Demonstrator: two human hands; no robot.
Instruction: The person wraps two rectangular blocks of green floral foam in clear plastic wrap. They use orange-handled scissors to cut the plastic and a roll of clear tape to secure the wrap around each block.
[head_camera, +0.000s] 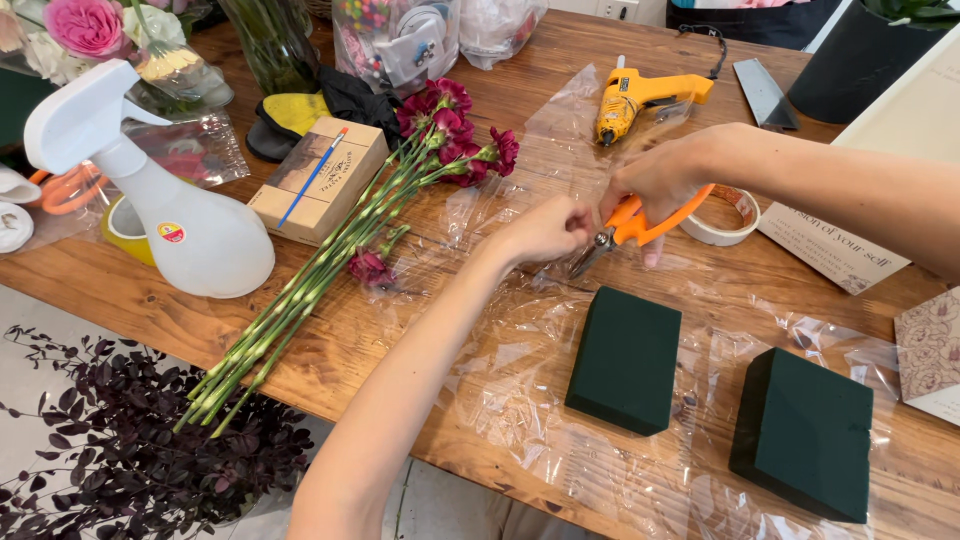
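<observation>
The blades of the orange-handled scissors (628, 226) are partly hidden by glare off the clear cellophane (560, 400), crinkled across the wooden surface (150, 300) at centre frame. Right hand (655, 180) fingers curl through the handles; left hand (545, 232) fingers pinch the cellophane's edge.

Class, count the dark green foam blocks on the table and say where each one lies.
2. One dark green foam block lies on the clear wrap just below the hands; the other lies to its right, near the table edge. None appears hidden.
</observation>
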